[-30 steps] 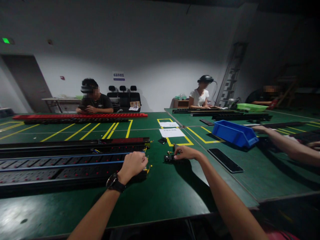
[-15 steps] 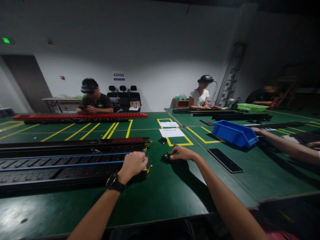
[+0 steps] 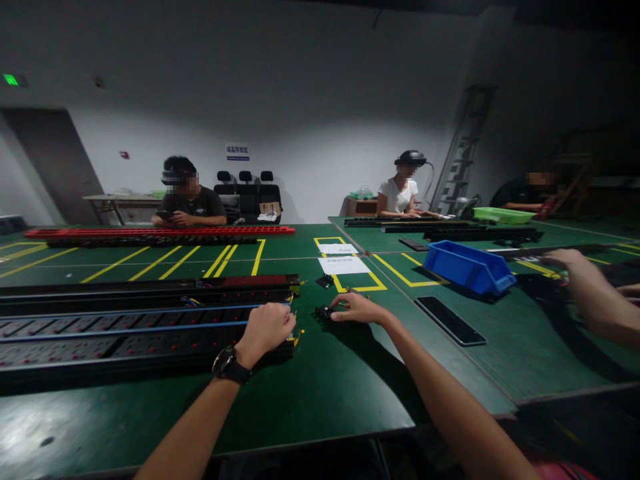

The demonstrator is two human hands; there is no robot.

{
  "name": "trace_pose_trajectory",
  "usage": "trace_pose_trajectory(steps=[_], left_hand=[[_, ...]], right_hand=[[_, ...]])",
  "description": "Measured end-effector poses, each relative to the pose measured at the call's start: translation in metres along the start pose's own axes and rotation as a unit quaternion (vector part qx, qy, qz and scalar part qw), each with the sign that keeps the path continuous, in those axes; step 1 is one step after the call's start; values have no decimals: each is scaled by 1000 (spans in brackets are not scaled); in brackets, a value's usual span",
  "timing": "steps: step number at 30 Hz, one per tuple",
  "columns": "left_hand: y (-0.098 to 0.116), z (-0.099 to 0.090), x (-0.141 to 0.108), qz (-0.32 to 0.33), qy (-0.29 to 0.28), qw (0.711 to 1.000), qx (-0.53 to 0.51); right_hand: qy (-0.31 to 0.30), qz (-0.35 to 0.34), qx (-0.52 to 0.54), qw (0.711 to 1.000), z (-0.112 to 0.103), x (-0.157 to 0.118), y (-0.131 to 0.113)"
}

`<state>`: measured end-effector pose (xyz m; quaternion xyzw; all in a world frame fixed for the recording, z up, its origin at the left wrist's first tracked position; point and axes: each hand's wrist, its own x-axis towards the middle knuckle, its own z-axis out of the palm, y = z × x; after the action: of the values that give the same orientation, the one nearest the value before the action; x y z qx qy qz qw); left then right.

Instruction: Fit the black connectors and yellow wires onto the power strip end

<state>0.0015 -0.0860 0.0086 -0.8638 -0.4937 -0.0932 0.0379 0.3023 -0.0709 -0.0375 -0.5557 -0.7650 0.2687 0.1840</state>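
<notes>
My left hand point(image 3: 269, 327), a watch point(image 3: 225, 363) on its wrist, rests with curled fingers over the right end of a long black strip point(image 3: 165, 343). Repeated panels with red dots and blue lengthwise lines run along this strip. Yellow-tipped ends point(image 3: 299, 335) stick out beside my fingers; what the fingertips grip is hidden. To the right, my right hand point(image 3: 357, 308) pinches a small black part point(image 3: 321, 313) just off the strip's end, low over the green table. Another small black piece point(image 3: 326, 281) stands slightly farther away.
Paper sheets point(image 3: 343, 265) lie beyond my hands. On the right are a phone point(image 3: 450, 321), a blue bin point(image 3: 467, 267) and another person's hand point(image 3: 575, 273). A red rail point(image 3: 160, 232) lies across the table. People sit opposite.
My right hand has shifted slightly left with the small black part, nearer the strip's end. My left hand stays put. At the right edge, the other person's hand has moved right from the blue bin.
</notes>
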Motion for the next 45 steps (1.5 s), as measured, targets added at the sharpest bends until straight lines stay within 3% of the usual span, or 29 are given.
trace_pose_trajectory(steps=[6,20,26,34,39,45], left_hand=[[-2,2,0,13,7,1000,-1],[-2,3,1,11,3,1000,0],[-2,4,1,6,6,1000,-2],[-2,1,1,9,5,1000,0],[-3,4,1,12,4,1000,-1],[-3,4,1,11,10,1000,1]], right_hand=[[-108,-43,47,992,-8,-4,4],[-112,16,91,989,-6,-5,4],[-43,25,64,997,1,1,9],[37,-13,42,998,22,13,14],[54,-31,-1,998,28,12,1],[96,-6,-146,985,36,8,-24]])
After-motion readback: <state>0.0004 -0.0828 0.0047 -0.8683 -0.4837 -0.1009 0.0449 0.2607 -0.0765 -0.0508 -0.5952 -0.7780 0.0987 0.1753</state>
